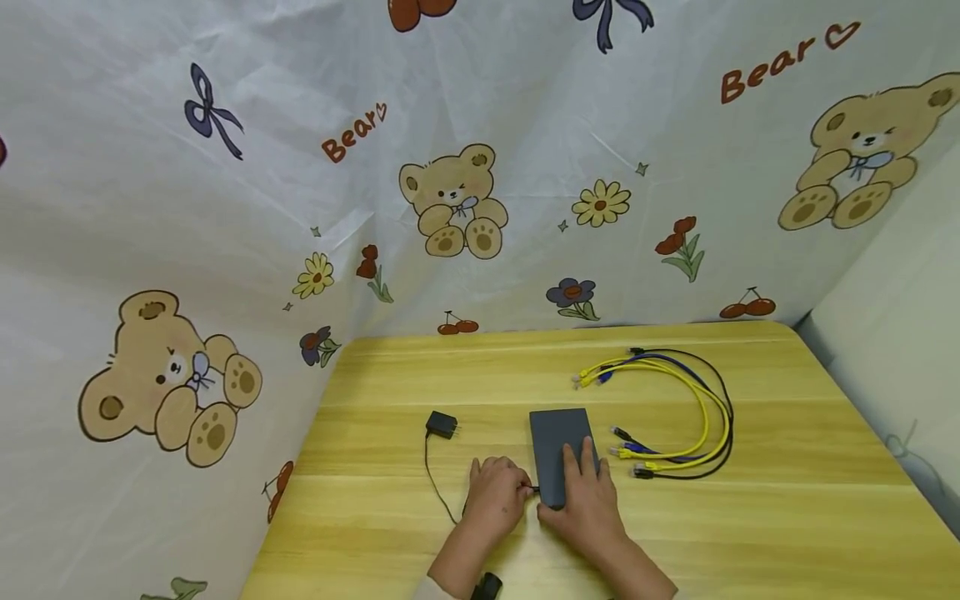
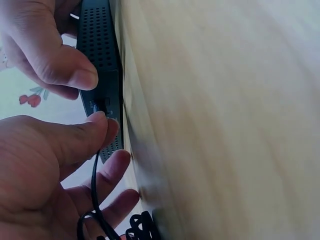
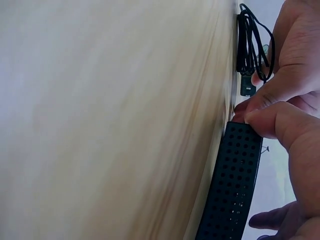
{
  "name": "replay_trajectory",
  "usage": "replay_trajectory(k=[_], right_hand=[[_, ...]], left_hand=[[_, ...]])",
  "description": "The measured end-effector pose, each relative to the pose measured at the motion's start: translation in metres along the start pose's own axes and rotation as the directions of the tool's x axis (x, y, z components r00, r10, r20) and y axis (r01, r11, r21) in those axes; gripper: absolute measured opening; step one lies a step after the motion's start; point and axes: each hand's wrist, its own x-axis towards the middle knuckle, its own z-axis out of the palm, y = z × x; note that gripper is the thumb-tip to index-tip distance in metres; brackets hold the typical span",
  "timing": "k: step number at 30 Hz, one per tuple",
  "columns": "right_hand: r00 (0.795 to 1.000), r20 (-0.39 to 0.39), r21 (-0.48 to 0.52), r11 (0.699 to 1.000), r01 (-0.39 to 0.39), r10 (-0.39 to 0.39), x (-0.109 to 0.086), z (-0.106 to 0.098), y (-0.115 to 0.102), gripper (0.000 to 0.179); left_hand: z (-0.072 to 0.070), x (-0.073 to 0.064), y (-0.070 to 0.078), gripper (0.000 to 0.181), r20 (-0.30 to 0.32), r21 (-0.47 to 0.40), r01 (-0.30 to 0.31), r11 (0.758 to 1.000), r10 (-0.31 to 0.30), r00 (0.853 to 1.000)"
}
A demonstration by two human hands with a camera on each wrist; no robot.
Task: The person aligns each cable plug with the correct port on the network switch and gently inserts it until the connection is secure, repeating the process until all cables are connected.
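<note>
The word "Bear" stands printed in rust-red script on the white bear-print backdrop cloth (image 1: 247, 208) hung behind the wooden table. One "Bear" print (image 1: 352, 133) sits left of centre, above a seated cartoon teddy, and ends in a small heart outline. A second "Bear" print (image 1: 780, 65) sits at upper right, also slanting upward, followed by a larger heart outline. No lettering, brand or number can be read on the dark perforated box, the power adapter or the cables in any view.
</note>
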Motion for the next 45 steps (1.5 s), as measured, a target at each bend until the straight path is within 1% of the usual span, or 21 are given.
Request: replay_trajectory(k=[8, 13, 17, 19, 21, 24, 27, 30, 32, 35, 36, 39, 43, 45], right_hand=[[1.000, 0.014, 0.009, 1.000, -0.019, 0.019, -0.004, 0.003, -0.002, 0.104], [0.996, 0.084, 0.015, 0.999, -0.031, 0.030, -0.008, -0.002, -0.001, 0.104], [0.991, 0.131, 0.028, 0.999, -0.028, 0.024, -0.013, -0.011, 0.004, 0.100], [0.988, 0.150, 0.046, 0.998, -0.036, 0.028, -0.017, -0.015, 0.008, 0.099], [0.986, 0.161, 0.075, 0.996, -0.048, 0.035, -0.019, -0.020, 0.012, 0.097], [0.985, 0.166, 0.109, 0.992, -0.068, 0.049, -0.021, -0.027, 0.018, 0.094], [0.987, 0.156, 0.105, 0.992, -0.063, 0.046, -0.019, -0.031, 0.023, 0.093], [0.986, 0.156, 0.090, 0.994, -0.066, 0.051, -0.017, -0.033, 0.029, 0.094], [0.987, 0.152, 0.085, 0.994, -0.072, 0.058, -0.015, -0.033, 0.034, 0.093], [0.989, 0.135, 0.077, 0.995, -0.070, 0.059, -0.012, -0.036, 0.040, 0.091], [0.991, 0.122, 0.069, 0.996, -0.062, 0.054, -0.011, -0.036, 0.043, 0.090], [0.997, 0.075, 0.039, 0.999, -0.032, 0.029, -0.008, -0.039, 0.050, 0.086], [1.000, 0.011, -0.025, 1.000, 0.001, 0.000, -0.004, -0.044, 0.062, 0.080], [1.000, 0.004, -0.058, 0.998, 0.002, -0.001, -0.002, -0.046, 0.068, 0.077]], left_hand=[[0.000, -0.003, -0.002, 0.005, 0.016, -0.024, 0.048, 0.999, -0.047, 0.999], [-0.002, -0.004, -0.002, 0.008, 0.006, 0.004, 0.058, 0.998, -0.058, 0.998], [-0.004, -0.006, -0.002, 0.007, 0.001, 0.007, 0.067, 0.998, -0.067, 0.998], [-0.005, -0.006, -0.001, 0.019, -0.011, -0.003, 0.069, 0.998, -0.069, 0.998], [-0.007, -0.006, 0.000, 0.034, -0.017, -0.012, 0.063, 0.998, -0.063, 0.998], [-0.007, -0.005, 0.002, 0.050, -0.021, -0.020, 0.031, 0.999, -0.031, 0.999], [-0.006, -0.003, 0.007, 0.059, 0.009, -0.011, 0.012, 1.000, -0.012, 1.000], [-0.004, -0.002, 0.014, 0.062, 0.056, 0.005, -0.021, 1.000, 0.021, 0.998], [-0.003, -0.001, 0.018, 0.061, 0.096, 0.009, -0.057, 0.998, 0.055, 0.994], [-0.003, -0.001, 0.023, 0.058, 0.158, 0.004, -0.095, 0.995, 0.094, 0.983], [-0.003, -0.001, 0.023, 0.056, 0.173, -0.002, -0.099, 0.995, 0.098, 0.980], [-0.003, -0.002, 0.023, 0.053, 0.210, -0.002, -0.082, 0.997, 0.081, 0.974], [-0.002, -0.002, 0.020, 0.051, 0.223, -0.011, -0.075, 0.997, 0.076, 0.972], [-0.002, -0.001, 0.020, 0.051, 0.223, -0.013, -0.081, 0.997, 0.082, 0.971]])
